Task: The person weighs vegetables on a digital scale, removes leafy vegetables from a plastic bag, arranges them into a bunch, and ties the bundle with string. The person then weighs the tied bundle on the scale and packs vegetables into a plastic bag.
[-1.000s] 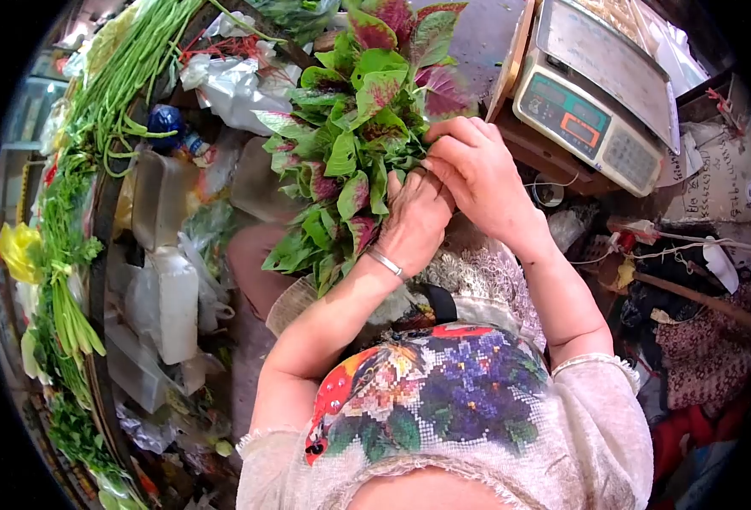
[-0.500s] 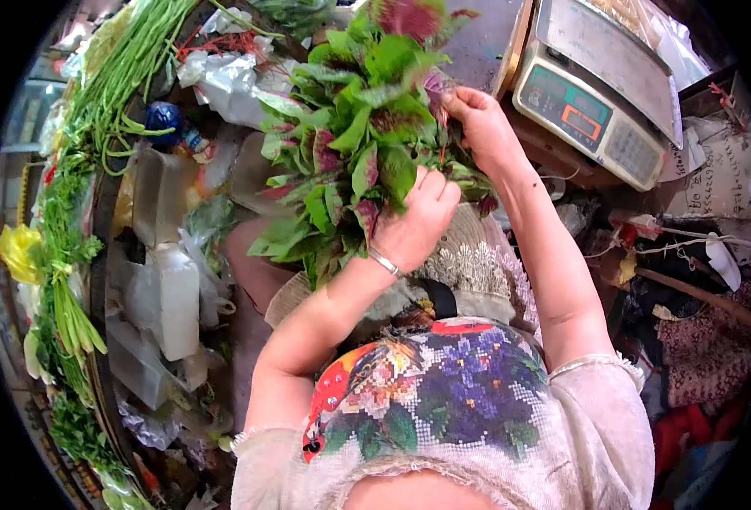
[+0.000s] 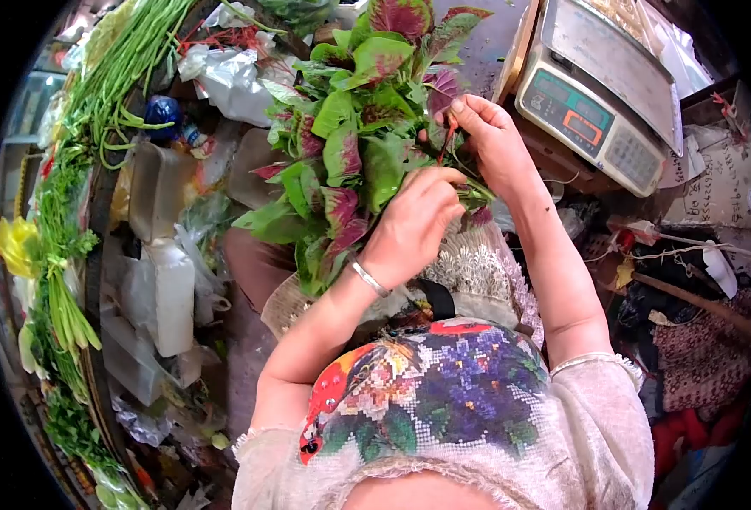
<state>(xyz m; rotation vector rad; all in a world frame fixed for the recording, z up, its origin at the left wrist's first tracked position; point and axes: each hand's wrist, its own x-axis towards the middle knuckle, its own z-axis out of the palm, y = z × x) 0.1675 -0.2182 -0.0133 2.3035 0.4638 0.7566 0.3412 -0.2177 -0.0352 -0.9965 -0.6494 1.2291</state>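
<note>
A large bunch of amaranth, green leaves marked with purple-red, lies over my lap, its stems pointing right. My left hand, with a silver bangle at the wrist, is curled against the stem side of the bunch; its fingertips are partly hidden. My right hand pinches a thin red tie between thumb and forefinger, just above the stems. Part of the tie runs down toward my left fingers. Whether it circles the whole bunch cannot be seen.
A digital scale stands to the upper right. Long beans and other greens line a curved ledge on the left. Plastic containers and a white plastic bag lie inside it. A wooden stick is at the right.
The bunch has settled lower and its leaves spread. My left hand has shifted slightly down and its fingers have loosened. The red tie now shows clearly in my right fingers.
</note>
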